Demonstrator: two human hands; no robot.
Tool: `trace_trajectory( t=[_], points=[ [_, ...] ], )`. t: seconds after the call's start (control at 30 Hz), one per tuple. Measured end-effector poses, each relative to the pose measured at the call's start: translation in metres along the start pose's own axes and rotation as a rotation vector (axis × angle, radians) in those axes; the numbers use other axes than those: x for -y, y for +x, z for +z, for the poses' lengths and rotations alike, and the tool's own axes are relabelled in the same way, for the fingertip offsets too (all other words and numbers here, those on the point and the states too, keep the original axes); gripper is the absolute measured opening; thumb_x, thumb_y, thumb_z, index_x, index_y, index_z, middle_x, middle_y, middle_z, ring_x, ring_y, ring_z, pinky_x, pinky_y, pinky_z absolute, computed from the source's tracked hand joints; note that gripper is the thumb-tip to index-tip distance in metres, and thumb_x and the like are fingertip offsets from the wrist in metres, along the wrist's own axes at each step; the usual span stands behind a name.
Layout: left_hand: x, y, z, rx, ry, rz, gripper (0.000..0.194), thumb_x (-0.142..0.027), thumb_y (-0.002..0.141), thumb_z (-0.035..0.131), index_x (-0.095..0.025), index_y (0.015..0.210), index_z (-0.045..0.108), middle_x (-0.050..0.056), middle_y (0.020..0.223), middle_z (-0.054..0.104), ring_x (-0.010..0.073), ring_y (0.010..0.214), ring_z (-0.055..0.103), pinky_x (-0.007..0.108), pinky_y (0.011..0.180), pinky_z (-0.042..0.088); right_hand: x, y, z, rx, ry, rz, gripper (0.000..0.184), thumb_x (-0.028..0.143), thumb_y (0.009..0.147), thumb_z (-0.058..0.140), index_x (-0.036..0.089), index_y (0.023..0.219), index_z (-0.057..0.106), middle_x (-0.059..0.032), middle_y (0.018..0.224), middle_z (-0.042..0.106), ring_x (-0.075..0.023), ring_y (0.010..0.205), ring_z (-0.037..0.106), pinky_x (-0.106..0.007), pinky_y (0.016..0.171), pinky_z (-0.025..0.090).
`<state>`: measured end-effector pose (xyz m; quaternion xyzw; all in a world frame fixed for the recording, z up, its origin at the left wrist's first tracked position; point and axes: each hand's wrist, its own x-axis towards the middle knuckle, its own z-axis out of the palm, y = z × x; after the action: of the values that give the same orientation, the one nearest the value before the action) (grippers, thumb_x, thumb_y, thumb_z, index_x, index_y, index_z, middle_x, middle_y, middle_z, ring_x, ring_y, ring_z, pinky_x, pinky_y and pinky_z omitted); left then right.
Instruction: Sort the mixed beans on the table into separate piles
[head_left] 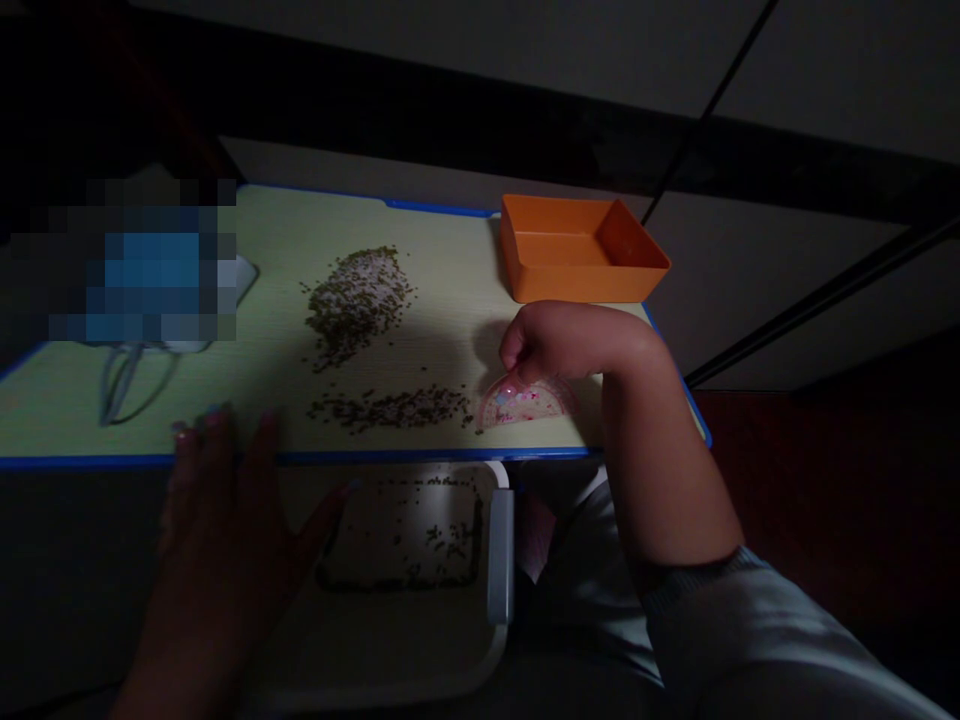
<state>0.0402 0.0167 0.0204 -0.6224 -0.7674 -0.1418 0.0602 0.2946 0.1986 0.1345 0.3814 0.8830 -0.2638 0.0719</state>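
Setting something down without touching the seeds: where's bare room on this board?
Bare green board lies between the upper seed pile and the orange tray, and left of that pile. The near edge is crowded: lower seed strip, pink semicircular plastic piece, right hand, left hand.

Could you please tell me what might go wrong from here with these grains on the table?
The right hand holds a clear pink protractor beside a row of dark grains lying close to the table's blue front edge, so a careless sweep could push grains over that edge. The left hand's fingertips rest near the same row and might scatter it if they slide. Some grains already lie in the pale tray below, so spilled ones could mix with them.
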Motion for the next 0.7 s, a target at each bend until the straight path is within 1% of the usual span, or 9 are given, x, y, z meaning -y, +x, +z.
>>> trace_trajectory(
  t=[0.1,0.27,0.33,0.53,0.7],
  points=[
    [-0.0006,-0.0002,-0.0001,-0.002,-0.004,-0.006,0.081,-0.056,0.082,0.043,-0.019,0.147,0.012,0.019,0.157,0.010,0.0399,0.143,0.009,0.064,0.109,0.025,0.0000,-0.0004,-0.0001,0.007,0.002,0.007,0.022,0.025,0.070,0.069,0.015,0.088,0.074,-0.0004,0.068,0.066,-0.0104,0.061,0.051,-0.026,0.061,0.032],
    [-0.0015,0.0005,-0.0008,-0.003,0.001,-0.008,0.080,-0.055,0.082,0.044,-0.019,0.147,0.012,0.018,0.157,0.010,0.0395,0.144,0.008,0.064,0.109,0.024,-0.0008,0.0006,0.0004,0.016,-0.015,-0.004,0.025,0.028,0.072,0.067,0.015,0.091,0.074,-0.0016,0.070,0.067,-0.0111,0.062,0.051,-0.026,0.061,0.032],
    [-0.0012,0.0008,-0.0007,0.003,-0.004,-0.008,0.080,-0.056,0.082,0.043,-0.019,0.147,0.013,0.017,0.157,0.010,0.0391,0.144,0.008,0.064,0.109,0.024,-0.0012,0.0013,0.0009,0.021,-0.019,-0.024,0.025,0.030,0.072,0.066,0.014,0.091,0.073,-0.0022,0.071,0.068,-0.0111,0.061,0.051,-0.026,0.060,0.032],
    [0.0001,-0.0003,0.0019,-0.033,-0.029,0.000,0.080,-0.060,0.083,0.037,-0.017,0.146,0.015,0.016,0.158,0.010,0.0360,0.145,0.005,0.061,0.112,0.020,-0.0007,0.0025,0.0017,0.029,-0.029,-0.039,0.030,0.035,0.073,0.066,0.014,0.092,0.073,-0.0035,0.075,0.069,-0.0115,0.062,0.052,-0.025,0.060,0.033],
    [-0.0008,0.0000,0.0011,0.007,-0.012,-0.037,0.082,-0.063,0.081,0.037,-0.016,0.146,0.018,0.019,0.156,0.012,0.0383,0.144,0.008,0.065,0.108,0.023,0.0006,0.0040,0.0026,0.015,-0.065,-0.024,0.031,0.036,0.074,0.066,0.014,0.094,0.073,-0.0042,0.075,0.069,-0.0118,0.063,0.053,-0.025,0.059,0.032]
  ],
)
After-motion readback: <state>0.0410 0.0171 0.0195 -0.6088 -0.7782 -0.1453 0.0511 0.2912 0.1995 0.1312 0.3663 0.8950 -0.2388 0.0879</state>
